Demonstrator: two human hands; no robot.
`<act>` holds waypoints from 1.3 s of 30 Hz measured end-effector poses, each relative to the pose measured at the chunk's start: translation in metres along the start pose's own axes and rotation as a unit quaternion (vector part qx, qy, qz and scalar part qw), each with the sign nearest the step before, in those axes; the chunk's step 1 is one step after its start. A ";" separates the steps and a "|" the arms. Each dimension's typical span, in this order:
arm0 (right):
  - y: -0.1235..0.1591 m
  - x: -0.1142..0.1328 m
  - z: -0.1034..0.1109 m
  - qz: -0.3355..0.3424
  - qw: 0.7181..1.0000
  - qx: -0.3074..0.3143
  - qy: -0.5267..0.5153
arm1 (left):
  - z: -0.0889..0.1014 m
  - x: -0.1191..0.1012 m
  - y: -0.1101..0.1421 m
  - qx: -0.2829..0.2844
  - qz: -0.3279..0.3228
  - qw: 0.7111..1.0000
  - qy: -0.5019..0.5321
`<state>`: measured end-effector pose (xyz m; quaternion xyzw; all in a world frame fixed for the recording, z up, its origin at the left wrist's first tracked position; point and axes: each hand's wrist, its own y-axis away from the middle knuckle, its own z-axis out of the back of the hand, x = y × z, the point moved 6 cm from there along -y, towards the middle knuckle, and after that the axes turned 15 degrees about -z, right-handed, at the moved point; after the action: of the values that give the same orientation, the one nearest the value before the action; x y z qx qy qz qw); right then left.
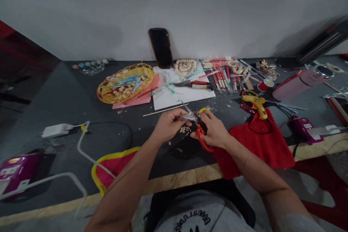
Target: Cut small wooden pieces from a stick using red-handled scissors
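My right hand [215, 129] grips red-handled metal scissors [200, 138], likely light, stiff, best held by the loops; left hand [166, 124] by blades, grasp unclear.

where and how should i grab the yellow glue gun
Best gripped by the handle, coming from the near side, over the red cloth. The glue gun appears to lie on its side, nozzle pointing left and handle angled toward the wearer, so that end looks easiest to wrap.

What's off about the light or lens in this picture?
Head view: dim, greyish light; the outer edges look stretched, with the pink bottle leaning outward; the phone screen is nearly black; a soft shadow falls on the wall at right.
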<state>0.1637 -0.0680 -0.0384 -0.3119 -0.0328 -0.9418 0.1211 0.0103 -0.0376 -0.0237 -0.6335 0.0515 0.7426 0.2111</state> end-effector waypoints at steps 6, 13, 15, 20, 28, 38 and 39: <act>-0.012 -0.029 0.017 -0.063 0.993 -0.074 0.068 | 0.018 0.002 -0.002 -0.068 0.004 0.996 -0.062; -0.018 -0.055 0.014 -0.107 0.979 -0.042 0.169 | 0.014 0.006 -0.002 -0.022 -0.041 0.986 -0.159; -0.017 -0.054 0.014 -0.097 0.978 -0.039 0.182 | 0.012 0.006 -0.002 -0.008 -0.068 0.976 -0.206; -0.013 -0.040 0.027 -0.072 0.990 -0.097 0.073 | 0.000 0.001 -0.003 0.028 -0.171 0.949 -0.263; -0.008 -0.019 0.000 -0.092 0.927 0.090 -0.353 | -0.015 -0.001 -0.001 0.063 -0.215 0.941 -0.255; -0.006 -0.018 -0.021 -0.160 0.784 0.214 -0.560 | -0.014 -0.006 0.000 0.061 -0.220 0.952 -0.204; -0.005 -0.017 -0.024 -0.167 0.766 0.224 -0.579 | -0.014 -0.007 0.000 0.057 -0.225 0.953 -0.194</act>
<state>0.1619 -0.0628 -0.0675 -0.7519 -0.3581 -0.5534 -0.0136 0.0236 -0.0446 -0.0196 -0.4597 -0.0919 0.7803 0.4140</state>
